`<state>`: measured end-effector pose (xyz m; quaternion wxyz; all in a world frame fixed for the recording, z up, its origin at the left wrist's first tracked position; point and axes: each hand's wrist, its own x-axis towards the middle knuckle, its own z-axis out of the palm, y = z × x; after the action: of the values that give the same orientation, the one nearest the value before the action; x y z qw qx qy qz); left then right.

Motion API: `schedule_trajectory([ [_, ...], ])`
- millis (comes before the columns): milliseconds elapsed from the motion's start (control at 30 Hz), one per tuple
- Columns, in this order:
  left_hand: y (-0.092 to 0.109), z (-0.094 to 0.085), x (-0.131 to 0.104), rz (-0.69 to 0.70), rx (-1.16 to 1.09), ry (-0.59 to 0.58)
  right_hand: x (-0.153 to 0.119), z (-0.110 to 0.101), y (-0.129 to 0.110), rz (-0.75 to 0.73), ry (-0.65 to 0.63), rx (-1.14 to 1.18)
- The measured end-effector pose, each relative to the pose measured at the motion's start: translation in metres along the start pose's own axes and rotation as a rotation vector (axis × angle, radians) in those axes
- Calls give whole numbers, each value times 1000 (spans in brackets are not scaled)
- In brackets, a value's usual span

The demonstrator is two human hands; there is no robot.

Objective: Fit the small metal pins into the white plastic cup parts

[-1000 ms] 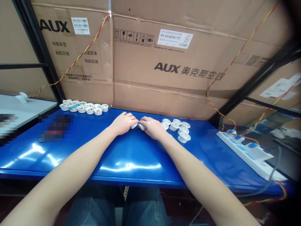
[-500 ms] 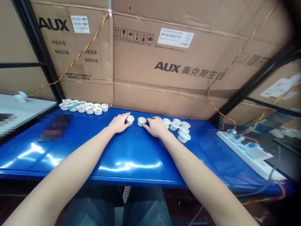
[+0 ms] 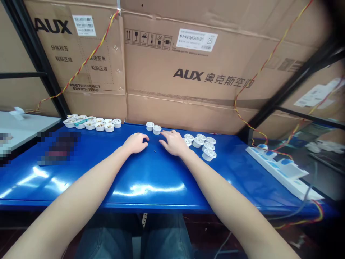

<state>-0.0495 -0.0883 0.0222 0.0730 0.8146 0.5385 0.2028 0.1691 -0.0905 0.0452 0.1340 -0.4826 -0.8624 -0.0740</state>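
Two small white lidded cups stand side by side near the back of the blue table: a left cup (image 3: 150, 126) and a right cup (image 3: 157, 130). My left hand (image 3: 135, 143) rests in front of them to the left, fingers curved, thumb and forefinger apart, with nothing between them. My right hand (image 3: 173, 142) is open just right of the right cup; its fingertips come close to that cup, and I cannot tell whether they touch. A tiny dark sliver (image 3: 154, 151) lies on the table between my hands.
Several white lidded cups (image 3: 209, 154) stand right of my right hand. Rows of white cups (image 3: 99, 126) with contents showing are at the back left, a teal item (image 3: 81, 121) across them. A white power strip (image 3: 283, 172) lies at the right edge; cardboard boxes (image 3: 151, 79) wall the back.
The two cups, earlier apart between my hands, now stand together farther back. My left hand has come off its cup, and my right hand has moved slightly left with fingers spread.
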Motion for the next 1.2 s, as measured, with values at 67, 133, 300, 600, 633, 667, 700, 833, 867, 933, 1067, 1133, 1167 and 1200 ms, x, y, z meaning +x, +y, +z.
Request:
schedule_trajectory([
  [67, -6, 2, 1, 11, -10, -25, -1, -4, 8, 49, 47, -12],
  [133, -10, 2, 0, 43, -26, -29, -3, -8, 19, 109, 94, -16],
  [300, -1, 5, -3, 163, -75, -57, -5, -1, 48, 333, 49, -40],
  [600, 42, 14, -2, 394, -30, -302, 1, 16, 43, 186, -61, -6],
  [633, 43, 12, -3, 402, -26, -322, 1, 15, 42, 132, -52, 10],
  [667, 43, 10, -5, 408, -22, -334, 0, 14, 41, 93, -47, 25],
  [700, 43, 8, -6, 412, -18, -339, 0, 14, 40, 79, -46, 34],
  [833, 38, 3, -9, 420, -25, -337, -3, 8, 37, 210, -56, 9],
  [867, 37, 3, -9, 419, -29, -335, -4, 7, 37, 237, -53, 0],
  [933, 36, 4, -8, 416, -33, -335, -5, 3, 35, 274, -46, -15],
  [1067, 36, 5, -8, 411, -41, -335, -6, -1, 31, 428, -105, -50],
  [1133, 35, 5, -9, 406, -51, -325, -6, -1, 31, 464, -156, -50],
  [1167, 35, 5, -9, 407, -61, -315, -6, -1, 33, 443, -174, -45],
  [1200, 35, 5, -9, 413, -74, -303, -7, 0, 34, 397, -181, -37],
])
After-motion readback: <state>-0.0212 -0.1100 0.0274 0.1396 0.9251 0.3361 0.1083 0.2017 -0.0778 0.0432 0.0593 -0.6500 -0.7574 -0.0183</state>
